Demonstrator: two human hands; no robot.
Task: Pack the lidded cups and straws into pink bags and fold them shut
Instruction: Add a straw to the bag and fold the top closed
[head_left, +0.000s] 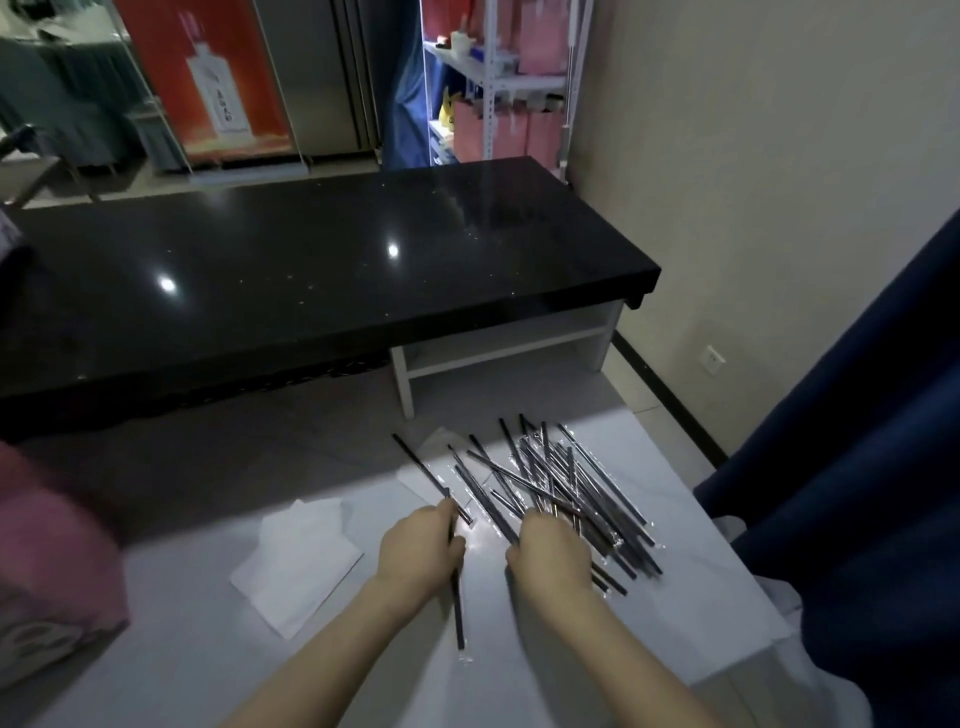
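Head view, lower centre: left hand (421, 551) grips one straw (458, 608); right hand (550, 558) lies on a tangled, uncountable straw pile (566, 478), grip unclear; two white sheets (296, 566) alongside.

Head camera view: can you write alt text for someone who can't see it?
Two bare hands work at a pile of wrapped black straws on a white table: the left hand grips one straw, the right hand touches the pile. A black counter stands beyond.
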